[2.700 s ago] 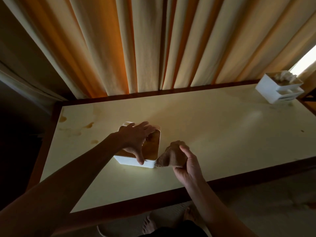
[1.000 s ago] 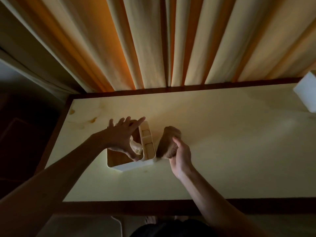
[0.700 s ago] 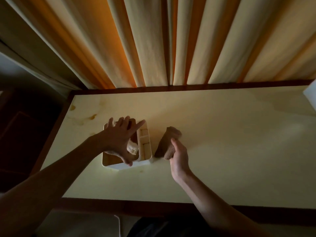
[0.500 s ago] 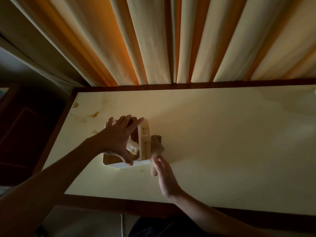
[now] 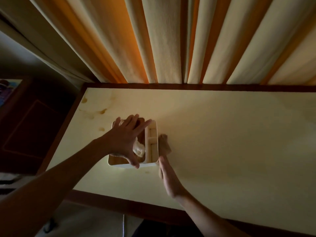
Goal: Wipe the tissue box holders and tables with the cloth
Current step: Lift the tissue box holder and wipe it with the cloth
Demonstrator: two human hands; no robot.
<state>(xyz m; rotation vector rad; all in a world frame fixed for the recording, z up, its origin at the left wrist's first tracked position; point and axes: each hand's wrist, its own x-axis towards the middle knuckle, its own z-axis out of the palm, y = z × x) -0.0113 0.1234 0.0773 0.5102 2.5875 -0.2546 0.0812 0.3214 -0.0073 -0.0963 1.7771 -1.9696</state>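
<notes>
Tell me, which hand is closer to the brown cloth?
Right. The right hand presses the cloth flat against the tissue box holder's side; the left hand rests on the holder's top, away from the cloth.

The surface (image 5: 222, 142) under my hands looks like a smooth, pale cream laminate with a soft sheen, framed by a dark wood edge (image 5: 171, 86) and marked by brown stains (image 5: 102, 111) near its far left corner. The tissue box holder (image 5: 153, 142) seems white matt plastic, its inner panel wood-toned. The tissue (image 5: 138, 148) in it is crumpled soft paper. My cloth (image 5: 164, 144) is brown, nappy fabric. The curtains (image 5: 162, 40) behind are heavy matt woven cloth.
</notes>
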